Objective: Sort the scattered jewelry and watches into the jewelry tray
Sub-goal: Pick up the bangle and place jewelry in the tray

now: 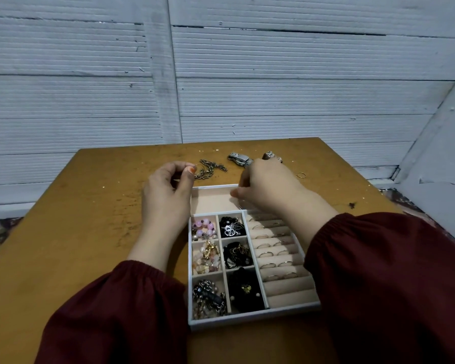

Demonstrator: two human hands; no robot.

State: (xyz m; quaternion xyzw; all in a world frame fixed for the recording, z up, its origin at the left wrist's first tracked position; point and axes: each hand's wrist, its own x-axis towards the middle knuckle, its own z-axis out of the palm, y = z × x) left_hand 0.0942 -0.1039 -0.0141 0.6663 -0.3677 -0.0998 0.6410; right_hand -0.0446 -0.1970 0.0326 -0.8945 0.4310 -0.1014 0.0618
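Observation:
The white jewelry tray (213, 323) lies on the brown table, its small compartments holding bead bracelets and dark chains, its right side rows of rings in beige rolls (276, 252). My left hand (166, 195) hovers left of the tray's far end and pinches a thin ring (198, 168) between thumb and fingers. My right hand (265, 185) is over the tray's far right corner, fingers curled down at the top of the ring rolls; what it holds is hidden. A chain (210, 168), a silver watch (241, 158), another watch (272, 156) and a loose ring (301, 175) lie beyond the tray.
The large far compartment (213, 199) of the tray shows bare beige lining. The table (90, 219) ends close to a white ribbed wall (221, 88) at the back. A patterned rug (0, 232) shows past the table's left and right edges.

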